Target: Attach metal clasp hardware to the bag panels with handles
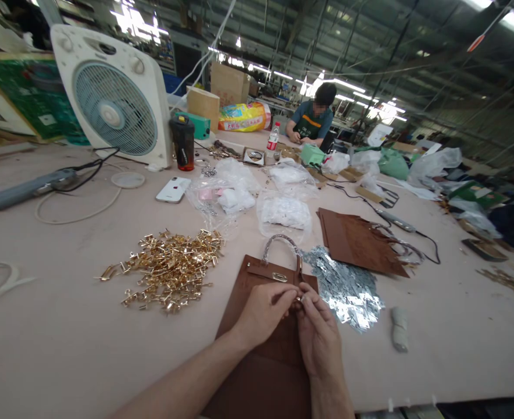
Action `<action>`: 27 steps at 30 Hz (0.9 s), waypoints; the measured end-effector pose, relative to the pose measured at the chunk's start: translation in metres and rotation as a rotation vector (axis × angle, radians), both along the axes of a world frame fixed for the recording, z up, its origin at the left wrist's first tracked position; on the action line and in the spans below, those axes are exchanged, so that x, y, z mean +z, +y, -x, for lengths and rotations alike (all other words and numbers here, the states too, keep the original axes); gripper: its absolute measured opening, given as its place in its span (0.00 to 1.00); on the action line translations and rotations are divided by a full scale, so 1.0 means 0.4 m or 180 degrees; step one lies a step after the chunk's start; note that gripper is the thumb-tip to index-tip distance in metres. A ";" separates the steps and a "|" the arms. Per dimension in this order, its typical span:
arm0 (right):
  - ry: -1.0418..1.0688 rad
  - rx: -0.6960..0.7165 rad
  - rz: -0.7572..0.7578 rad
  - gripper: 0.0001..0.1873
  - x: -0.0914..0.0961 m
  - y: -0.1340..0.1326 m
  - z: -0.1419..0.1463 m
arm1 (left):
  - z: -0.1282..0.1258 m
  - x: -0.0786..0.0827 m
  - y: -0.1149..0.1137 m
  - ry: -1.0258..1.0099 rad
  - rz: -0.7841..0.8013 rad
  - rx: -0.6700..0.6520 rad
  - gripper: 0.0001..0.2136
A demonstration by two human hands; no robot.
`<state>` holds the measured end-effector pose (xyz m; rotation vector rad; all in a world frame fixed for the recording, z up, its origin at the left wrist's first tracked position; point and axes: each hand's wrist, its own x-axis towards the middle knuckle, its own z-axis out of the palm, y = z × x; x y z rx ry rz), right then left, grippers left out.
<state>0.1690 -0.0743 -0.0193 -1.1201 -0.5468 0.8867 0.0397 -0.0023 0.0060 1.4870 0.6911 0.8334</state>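
A brown leather bag panel (239,297) lies before me, with a rolled handle (278,238) and a gold lock plate (279,277) near its top. Over its upper right part, my left hand (266,314) and my right hand (320,334) meet with fingertips pinched together. A small gold metal fitting (299,299) shows between them, partly hidden by the fingers. To the left is a heap of gold metal fittings (174,270). Flat silver metal plates (348,291) are piled on the right, close to my right hand.
A stack of brown leather panels (357,238) lies behind the silver plates. Plastic bags (283,212), a white phone (173,190), a dark bottle (182,142) and a box fan (113,105) stand farther back. A grey roll (399,329) is at right. Another person (311,119) sits across the table.
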 end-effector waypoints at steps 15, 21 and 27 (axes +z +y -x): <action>-0.0308 0.0019 -0.0029 0.11 -0.004 -0.001 0.003 | 0.003 0.000 0.000 0.0076 -0.0016 -0.0068 0.17; -0.0598 -0.0015 0.0069 0.13 -0.012 -0.002 0.002 | 0.004 -0.004 0.002 0.0060 -0.0009 0.0033 0.15; -0.1043 -0.0122 0.0083 0.14 -0.019 0.000 -0.001 | 0.006 -0.006 0.000 0.0127 -0.0087 0.0174 0.15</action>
